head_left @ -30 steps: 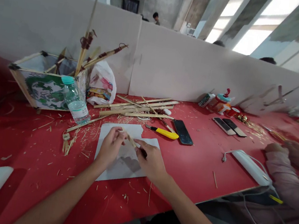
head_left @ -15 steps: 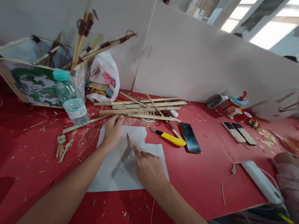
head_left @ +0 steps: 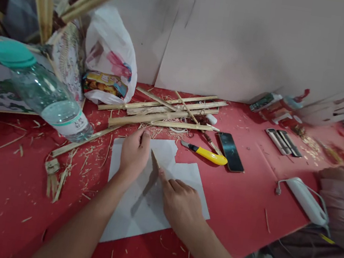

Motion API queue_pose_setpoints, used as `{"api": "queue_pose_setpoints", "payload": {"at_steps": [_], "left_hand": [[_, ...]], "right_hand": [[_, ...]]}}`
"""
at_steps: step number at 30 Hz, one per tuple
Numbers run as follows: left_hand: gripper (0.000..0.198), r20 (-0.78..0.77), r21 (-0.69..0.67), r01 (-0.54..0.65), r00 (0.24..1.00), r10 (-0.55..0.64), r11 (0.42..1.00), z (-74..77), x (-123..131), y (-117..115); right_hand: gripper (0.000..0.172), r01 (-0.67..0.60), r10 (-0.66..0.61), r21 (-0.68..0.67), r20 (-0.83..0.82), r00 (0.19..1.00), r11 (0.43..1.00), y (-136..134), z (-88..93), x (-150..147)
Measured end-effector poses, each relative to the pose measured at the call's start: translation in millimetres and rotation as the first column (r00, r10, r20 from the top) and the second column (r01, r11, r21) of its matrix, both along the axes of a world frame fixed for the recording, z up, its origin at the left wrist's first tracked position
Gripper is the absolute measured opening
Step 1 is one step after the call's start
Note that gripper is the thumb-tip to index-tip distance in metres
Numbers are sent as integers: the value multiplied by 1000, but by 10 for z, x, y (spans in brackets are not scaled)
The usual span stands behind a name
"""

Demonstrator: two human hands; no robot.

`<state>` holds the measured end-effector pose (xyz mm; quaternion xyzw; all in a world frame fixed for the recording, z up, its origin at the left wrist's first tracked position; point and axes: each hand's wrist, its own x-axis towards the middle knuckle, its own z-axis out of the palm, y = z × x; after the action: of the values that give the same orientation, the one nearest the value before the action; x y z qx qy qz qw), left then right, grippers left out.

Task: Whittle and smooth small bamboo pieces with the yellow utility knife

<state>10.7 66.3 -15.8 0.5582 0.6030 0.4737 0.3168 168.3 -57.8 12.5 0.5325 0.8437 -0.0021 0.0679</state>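
A sheet of white paper (head_left: 155, 225) with an uneven top right edge lies on the red table. Over its upper left part, my left hand (head_left: 136, 151) is closed, thumb uppermost; whatever its fingers hold is hidden. My right hand (head_left: 181, 198) grips a thin, pointed bamboo strip (head_left: 155, 161), its index finger stretched along it. The strip's tip points up and left toward my left hand, apart from it, and a dark shadow falls on the paper. A yellow-handled utility knife (head_left: 208, 154) lies beyond my right hand, beside a dark phone (head_left: 231, 152).
Several bamboo strips (head_left: 161, 117) and shavings lie beyond the paper. A water bottle (head_left: 57, 104), a white plastic bag (head_left: 115, 40) and a bundle of sticks stand left. A pale partition (head_left: 250, 46) closes the back. At right are a white power strip (head_left: 305, 201) and another person's sleeve (head_left: 336, 201).
The head view has tipped down and come nearer, so the bottle and bag look larger. Both hands keep about the same places over the paper, the right still holding the strip.
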Motion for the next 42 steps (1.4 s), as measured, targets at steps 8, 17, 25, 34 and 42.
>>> {"api": "queue_pose_setpoints", "payload": {"at_steps": [8,17,25,34,42], "left_hand": [[31,5,12,-15,1000,15,1000,46,2,-23],[30,-31,-3,-3,1000,3,1000,38,22,-22],[30,-29,-1,-6,1000,5,1000,51,27,-16],[29,-36,-20,26,999,-27,999,22,14,-1],[31,-34,-2,-8,999,8,1000,10,-7,2]], "right_hand": [[54,67,-65,-111,14,998,992,-10,242,-103],[50,9,-9,-63,4,1000,998,107,96,-30],[62,-78,82,-78,55,995,994,120,86,-54],[67,-76,82,-80,71,994,994,1,146,-10],[71,-62,69,-75,100,993,995,-37,98,-50]]}}
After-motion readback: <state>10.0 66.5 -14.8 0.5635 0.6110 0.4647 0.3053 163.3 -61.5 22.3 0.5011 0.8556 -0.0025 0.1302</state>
